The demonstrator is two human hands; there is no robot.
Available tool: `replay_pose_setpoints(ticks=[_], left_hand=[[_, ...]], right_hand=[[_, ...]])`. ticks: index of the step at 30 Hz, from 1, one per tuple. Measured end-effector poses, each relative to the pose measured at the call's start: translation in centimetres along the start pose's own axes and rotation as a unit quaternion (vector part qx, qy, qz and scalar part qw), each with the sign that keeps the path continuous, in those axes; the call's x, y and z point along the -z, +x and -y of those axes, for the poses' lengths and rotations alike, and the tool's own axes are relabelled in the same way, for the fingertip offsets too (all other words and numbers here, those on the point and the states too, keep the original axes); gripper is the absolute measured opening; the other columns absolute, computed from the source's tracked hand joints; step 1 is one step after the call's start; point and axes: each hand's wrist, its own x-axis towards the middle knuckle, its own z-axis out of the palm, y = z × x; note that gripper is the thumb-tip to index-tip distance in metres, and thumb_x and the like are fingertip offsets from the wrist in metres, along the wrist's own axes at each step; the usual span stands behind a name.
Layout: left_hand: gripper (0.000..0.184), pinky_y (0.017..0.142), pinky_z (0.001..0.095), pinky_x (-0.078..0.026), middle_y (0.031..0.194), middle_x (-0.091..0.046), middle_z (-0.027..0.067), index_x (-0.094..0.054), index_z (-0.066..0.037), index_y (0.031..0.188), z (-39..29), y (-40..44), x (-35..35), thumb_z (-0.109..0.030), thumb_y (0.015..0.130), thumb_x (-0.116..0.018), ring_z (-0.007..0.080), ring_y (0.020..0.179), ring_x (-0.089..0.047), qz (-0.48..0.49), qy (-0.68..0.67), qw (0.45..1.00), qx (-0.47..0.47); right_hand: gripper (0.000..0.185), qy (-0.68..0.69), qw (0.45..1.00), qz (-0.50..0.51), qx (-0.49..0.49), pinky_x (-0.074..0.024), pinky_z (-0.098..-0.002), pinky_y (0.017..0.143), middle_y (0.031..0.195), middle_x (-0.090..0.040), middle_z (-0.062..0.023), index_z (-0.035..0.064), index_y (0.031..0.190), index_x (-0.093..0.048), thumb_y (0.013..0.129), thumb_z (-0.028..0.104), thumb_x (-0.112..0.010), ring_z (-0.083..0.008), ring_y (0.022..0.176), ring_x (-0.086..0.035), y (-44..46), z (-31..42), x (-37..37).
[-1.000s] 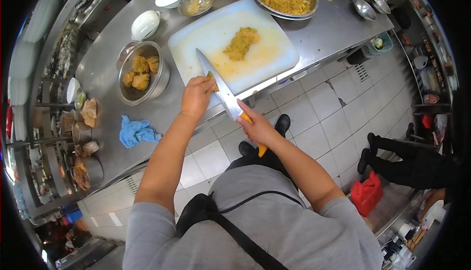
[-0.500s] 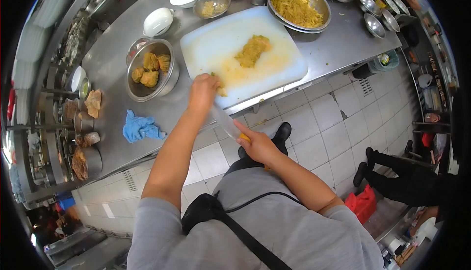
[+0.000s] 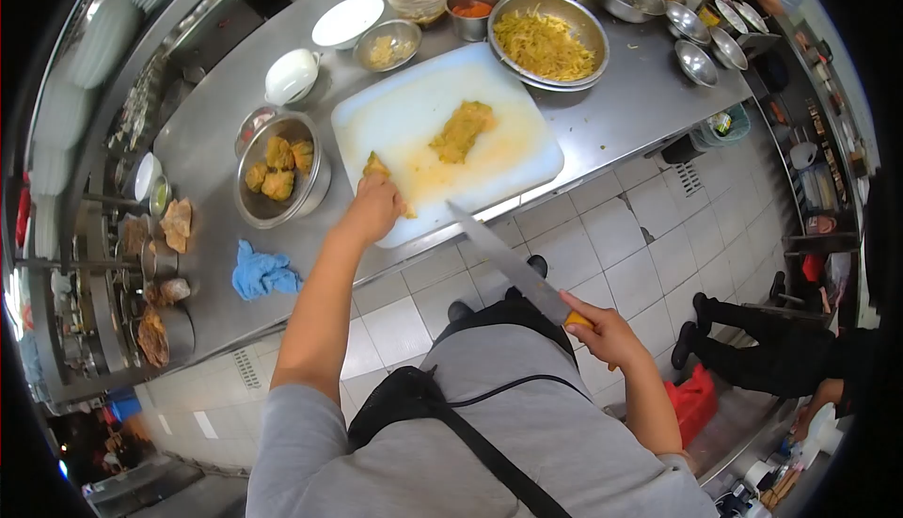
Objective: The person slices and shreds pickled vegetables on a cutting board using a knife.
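My left hand [image 3: 374, 207] is at the left side of the white cutting board [image 3: 522, 146], its fingers curled over a piece of yellow-green pickled vegetable [image 3: 375, 164] that shows beyond them. A flat, wet yellow-green leafy vegetable pile [image 3: 462, 131] lies apart, near the board's middle. My right hand [image 3: 602, 332] is closed on the yellow handle of a large kitchen knife [image 3: 513, 264]. The blade points up and left, off the board's near edge, its tip close to the board. Left of the board stands a metal bowl [image 3: 323, 184] with several yellowish-brown vegetable lumps.
A blue cloth [image 3: 263, 271] lies on the steel table [image 3: 216, 278]. Behind the board are a large bowl of yellow shreds [image 3: 546, 46], a small bowl of pale bits [image 3: 387, 50], a container of red contents [image 3: 472, 10] and white dishes [image 3: 348, 21]. Another person's dark-clad legs [image 3: 762, 344] are at right.
My right hand has swung the knife right and away from my left hand. My left hand has shifted slightly left and down, still over the vegetable. The whole view has moved a little.
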Motion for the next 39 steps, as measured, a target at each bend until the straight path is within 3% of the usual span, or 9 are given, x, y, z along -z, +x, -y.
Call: replay_pose_setpoints(ticks=[3, 8, 14, 17, 21, 26, 29, 33, 39], left_hand=[[0.02, 0.09, 0.041, -0.054, 0.097, -0.068, 0.0103, -0.067, -0.003, 0.106, -0.9, 1.4, 0.0, -0.007, 0.092, -0.08, 0.0287, 0.098, -0.066, 0.034, 0.014, 0.999, 0.028], [0.034, 0.084, 0.0302, -0.053, 0.098, -0.063, 0.0075, -0.064, -0.002, 0.118, -4.3, 6.0, -0.8, -0.004, 0.09, -0.082, 0.018, 0.085, -0.059, 0.017, -0.316, 0.946, 0.068], [0.043, 0.105, 0.0423, -0.051, 0.122, -0.068, 0.0132, -0.069, -0.004, 0.129, -6.4, 10.2, -3.1, -0.015, 0.09, -0.085, 0.0315, 0.118, -0.063, -0.169, -0.079, 0.977, 0.102], [0.04, 0.114, 0.0478, -0.046, 0.133, -0.066, 0.0143, -0.073, -0.007, 0.127, -5.3, 8.9, -1.7, -0.021, 0.091, -0.084, 0.0385, 0.132, -0.055, -0.21, -0.128, 0.96, 0.131], [0.032, 0.108, 0.0451, -0.051, 0.128, -0.069, 0.0159, -0.076, -0.005, 0.12, -1.0, 5.1, -0.3, -0.022, 0.093, -0.082, 0.0371, 0.121, -0.062, -0.264, 0.042, 0.949, 0.167], [0.034, 0.098, 0.0438, -0.057, 0.122, -0.074, 0.0207, -0.078, 0.0, 0.118, -0.9, 1.3, -0.9, -0.024, 0.094, -0.081, 0.0385, 0.107, -0.071, -0.119, -0.13, 0.974, 0.146], [0.037, 0.101, 0.0446, -0.056, 0.124, -0.074, 0.0202, -0.077, 0.001, 0.122, -4.0, -0.5, -2.1, -0.026, 0.096, -0.079, 0.0392, 0.112, -0.069, -0.129, -0.124, 0.978, 0.109], [0.075, 0.129, 0.0484, -0.033, 0.17, -0.042, 0.024, -0.044, 0.003, 0.162, -5.1, -2.3, -3.5, -0.034, 0.103, -0.072, 0.0414, 0.158, -0.037, -0.113, 0.074, 0.989, 0.052], [0.092, 0.136, 0.0517, -0.017, 0.18, -0.016, 0.0247, -0.016, 0.003, 0.172, -4.1, -3.2, -5.4, -0.045, 0.109, -0.061, 0.0417, 0.167, -0.016, -0.033, 0.036, 0.998, 0.03]], right_hand=[[0.065, 0.053, 0.994, -0.096, 0.022, -0.0558, -0.0317, 0.088, 0.118, -0.08, -0.0147, 0.0328, 0.162, -0.054, 0.103, 0.02, -0.077, -0.0227, 0.089, -0.072, 0.6, -3.9, -0.2], [0.066, 0.124, 0.968, -0.217, 0.031, -0.0557, -0.0305, 0.087, 0.114, -0.08, -0.0171, 0.0278, 0.163, -0.053, 0.103, 0.017, -0.077, -0.018, 0.086, -0.068, 2.2, -5.5, -0.7], [0.065, 0.12, 0.967, -0.22, 0.051, -0.0564, -0.0319, 0.087, 0.114, -0.079, -0.02, 0.0269, 0.163, -0.053, 0.103, 0.017, -0.077, -0.0233, 0.092, -0.076, 4.2, -5.1, -0.2], [0.065, 0.069, 0.967, -0.213, 0.118, -0.0567, -0.0327, 0.088, 0.112, -0.08, -0.0192, 0.0284, 0.163, -0.053, 0.103, 0.019, -0.076, -0.0246, 0.092, -0.076, 5.0, -3.6, -0.3], [0.067, 0.071, 0.977, -0.135, 0.149, -0.057, -0.0346, 0.09, 0.113, -0.079, -0.02, 0.0318, 0.164, -0.051, 0.103, 0.02, -0.076, -0.0304, 0.095, -0.076, 6.6, -1.6, -1.2], [0.064, 0.043, 0.996, -0.026, 0.071, -0.0576, -0.0398, 0.093, 0.113, -0.077, -0.0254, 0.0351, 0.166, -0.047, 0.107, 0.024, -0.07, -0.0408, 0.099, -0.075, 10.1, 1.8, -2.8], [0.063, 0.022, 0.992, -0.045, 0.118, -0.06, -0.0389, 0.08, 0.098, -0.076, -0.0205, 0.0356, 0.167, -0.044, 0.109, 0.025, -0.067, -0.0305, 0.089, -0.076, 14.0, 1.8, -3.8], [0.065, 0.135, 0.989, 0.022, 0.053, -0.0583, -0.0352, 0.063, 0.083, -0.068, -0.0105, 0.0372, 0.169, -0.041, 0.11, 0.025, -0.066, -0.017, 0.077, -0.07, 15.6, 5.8, -3.4], [0.066, 0.257, 0.961, 0.052, 0.088, -0.0548, -0.0306, 0.053, 0.092, -0.065, -0.0021, 0.037, 0.17, -0.039, 0.111, 0.027, -0.066, -0.0105, 0.07, -0.058, 19.3, 4.9, -5.3]])
